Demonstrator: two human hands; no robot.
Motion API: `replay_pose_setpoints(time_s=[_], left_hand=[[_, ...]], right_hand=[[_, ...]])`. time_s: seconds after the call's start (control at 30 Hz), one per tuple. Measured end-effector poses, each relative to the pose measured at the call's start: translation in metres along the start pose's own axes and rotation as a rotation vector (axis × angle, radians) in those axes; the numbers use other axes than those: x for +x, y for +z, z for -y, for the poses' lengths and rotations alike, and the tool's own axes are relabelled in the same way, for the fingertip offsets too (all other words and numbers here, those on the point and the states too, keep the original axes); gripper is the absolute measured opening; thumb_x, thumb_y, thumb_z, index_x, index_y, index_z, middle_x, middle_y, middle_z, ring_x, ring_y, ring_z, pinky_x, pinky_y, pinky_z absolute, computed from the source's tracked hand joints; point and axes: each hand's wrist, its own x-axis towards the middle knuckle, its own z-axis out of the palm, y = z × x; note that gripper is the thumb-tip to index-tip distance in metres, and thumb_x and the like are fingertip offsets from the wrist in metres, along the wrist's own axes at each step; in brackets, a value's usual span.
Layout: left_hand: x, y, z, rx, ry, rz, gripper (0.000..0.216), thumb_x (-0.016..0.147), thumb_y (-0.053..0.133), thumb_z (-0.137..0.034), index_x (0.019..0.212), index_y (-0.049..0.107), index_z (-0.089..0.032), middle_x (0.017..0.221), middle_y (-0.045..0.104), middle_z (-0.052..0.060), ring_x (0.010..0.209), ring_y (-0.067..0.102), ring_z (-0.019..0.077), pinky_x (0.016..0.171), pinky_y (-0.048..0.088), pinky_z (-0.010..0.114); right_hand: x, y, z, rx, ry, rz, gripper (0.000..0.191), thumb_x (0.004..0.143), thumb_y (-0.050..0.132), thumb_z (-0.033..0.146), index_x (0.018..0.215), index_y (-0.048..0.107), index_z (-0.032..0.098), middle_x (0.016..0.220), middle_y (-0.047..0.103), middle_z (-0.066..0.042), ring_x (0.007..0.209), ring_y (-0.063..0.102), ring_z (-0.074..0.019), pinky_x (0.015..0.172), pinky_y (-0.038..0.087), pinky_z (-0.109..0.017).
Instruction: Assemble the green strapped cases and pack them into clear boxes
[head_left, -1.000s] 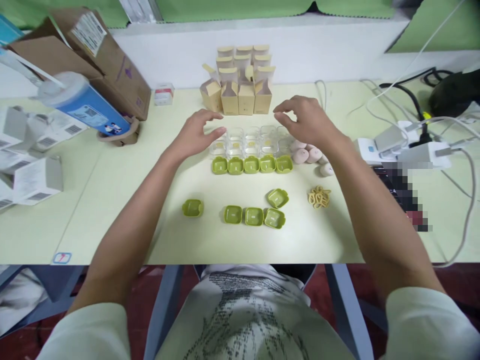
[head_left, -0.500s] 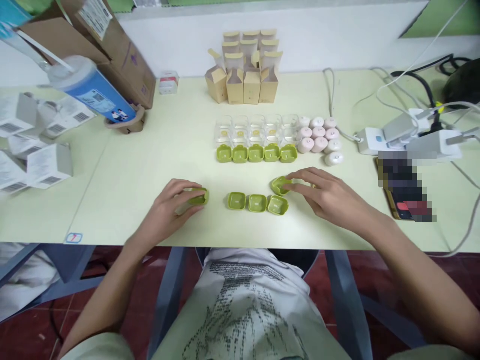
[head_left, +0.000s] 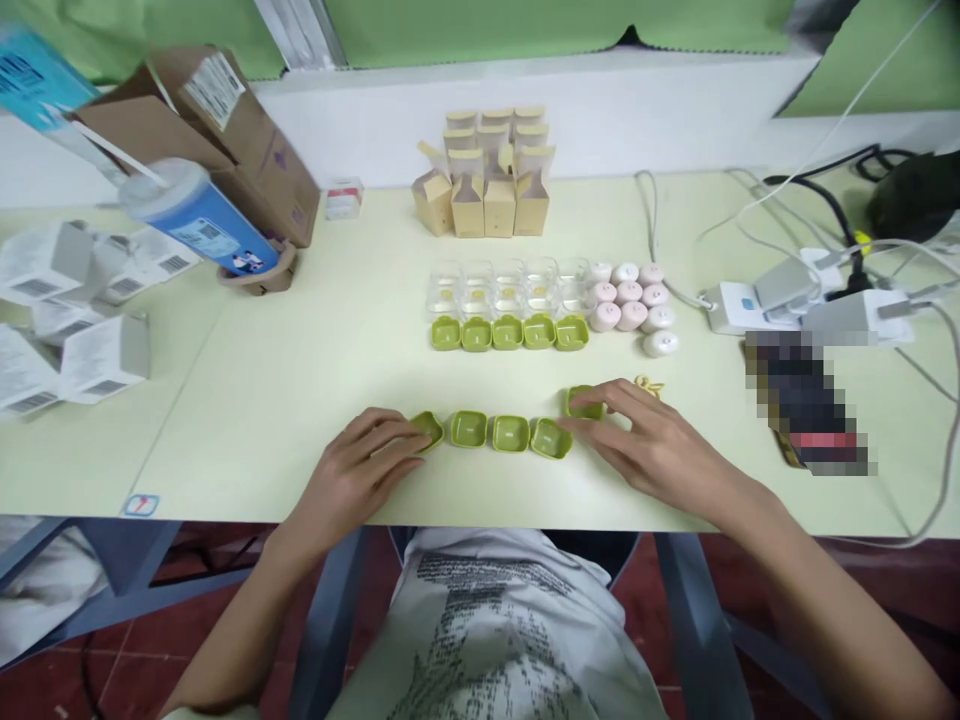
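My left hand grips a small green square cup at the left end of a short row on the table. Beside it stand three more green cups: one near the left, one in the middle and a slightly turned one. Fingers of my right hand close on another green cup, just behind the row's right end; the fingertips partly cover it. Farther back, a straight row of several green cups sits in front of clear plastic cups.
Several pale pink and white rounded pieces stand right of the clear cups. Open small cartons are at the back. A drink cup and white boxes are left; a phone, yellow bands and power strip are right.
My left hand has brought its green cup rightward, close to the row's left end. The cup at my right hand went from tilted to flatter. The view has tipped upward slightly.
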Motion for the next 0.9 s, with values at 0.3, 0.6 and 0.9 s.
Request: replay_pose_setpoints(time_s=[0.3, 0.6, 0.9], left_hand=[[0.015, 0.029, -0.006, 0.141, 0.029, -0.069, 0.029, 0.102, 0.079, -0.013, 0.13, 0.07, -0.015, 0.097, 0.081, 0.006, 0.085, 0.073, 0.0206, 0.081, 0.057, 0.035], [0.005, 0.016, -0.013, 0.135, -0.011, -0.05, 0.039, 0.102, 0.076, -0.006, 0.137, 0.069, -0.019, 0.113, 0.085, 0.008, 0.103, 0.072, 0.0242, 0.093, 0.062, 0.039], [0.035, 0.046, -0.061, 0.481, 0.051, -0.084, 0.035, 0.102, 0.083, -0.036, 0.128, 0.075, -0.014, 0.115, 0.085, 0.01, 0.104, 0.069, 0.0297, 0.085, 0.053, 0.043]], right_hand=[[0.007, 0.022, 0.011, -0.039, 0.025, -0.093, 0.012, 0.108, 0.071, 0.018, 0.097, 0.075, 0.017, 0.116, 0.075, -0.014, 0.104, 0.067, -0.0269, 0.082, 0.054, -0.041], [0.027, 0.021, 0.028, -0.083, -0.04, -0.098, 0.027, 0.107, 0.069, 0.014, 0.134, 0.074, 0.01, 0.143, 0.076, -0.017, 0.136, 0.06, -0.038, 0.106, 0.056, -0.052], [0.041, 0.039, 0.046, -0.165, -0.092, -0.169, 0.012, 0.108, 0.069, 0.013, 0.116, 0.077, 0.013, 0.11, 0.081, -0.012, 0.116, 0.066, -0.0319, 0.093, 0.055, -0.045]])
